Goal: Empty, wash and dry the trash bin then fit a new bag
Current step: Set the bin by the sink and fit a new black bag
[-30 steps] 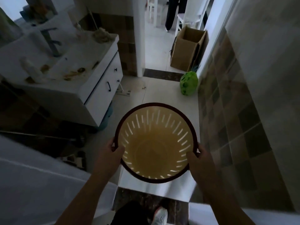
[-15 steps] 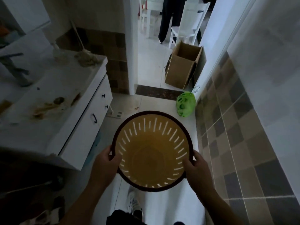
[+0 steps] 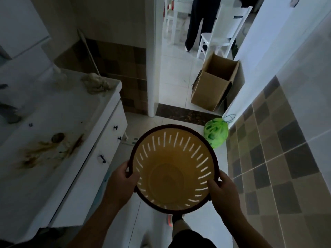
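I look straight down into a round yellow trash bin [image 3: 168, 178] with a dark brown rim and slotted walls; it is empty inside. My left hand [image 3: 121, 183] grips the rim on the left, thumb inside. My right hand [image 3: 223, 190] grips the rim on the right, thumb hooked over the edge. The bin is held upright in front of me, above the white floor tiles. A tied green trash bag [image 3: 215, 133] sits on the floor by the right wall, just beyond the bin.
A stained white vanity counter [image 3: 59, 122] with drawers lines the left; a mop head [image 3: 95, 84] lies on it. The tiled wall [image 3: 279, 149] closes the right. Ahead, a doorway, an open cardboard box [image 3: 215, 86], a white chair [image 3: 223, 31] and a standing person's legs [image 3: 198, 24].
I have walked forward with the bin: the vanity slid back on the left and the doorway, box and green bag came nearer. Both hands keep the same grip.
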